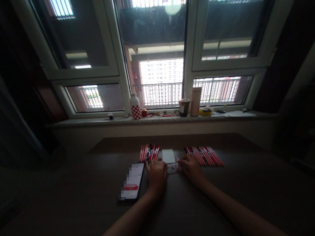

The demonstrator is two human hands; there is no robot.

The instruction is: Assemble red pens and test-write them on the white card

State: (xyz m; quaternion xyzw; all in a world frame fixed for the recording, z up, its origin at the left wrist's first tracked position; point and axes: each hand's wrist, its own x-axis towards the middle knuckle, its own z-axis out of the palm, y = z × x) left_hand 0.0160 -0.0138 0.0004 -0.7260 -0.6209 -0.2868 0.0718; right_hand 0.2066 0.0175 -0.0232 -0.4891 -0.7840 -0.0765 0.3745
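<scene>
A thin white strip [172, 165] spans the gap between my two hands, low over the dark table. The fingers of my left hand [157, 175] close on its left end, and those of my right hand [193, 168] pinch its right end. Whether it is a stick or a folded edge is too small to tell. Just beyond it lies a white square card [168, 156]. Small pink pieces [177, 161] lie close to my right fingertips. A row of pink, red and black pens [149, 152] sits past my left hand; a longer row of similar pens [204, 156] is beyond my right.
A lit phone [132, 182] lies left of my left hand on the dark table [98, 183]. Along the windowsill [157, 120] stand a checkered bottle [135, 106], a drink cup [184, 107], a tall cylinder [196, 101] and a yellow tape roll [205, 112].
</scene>
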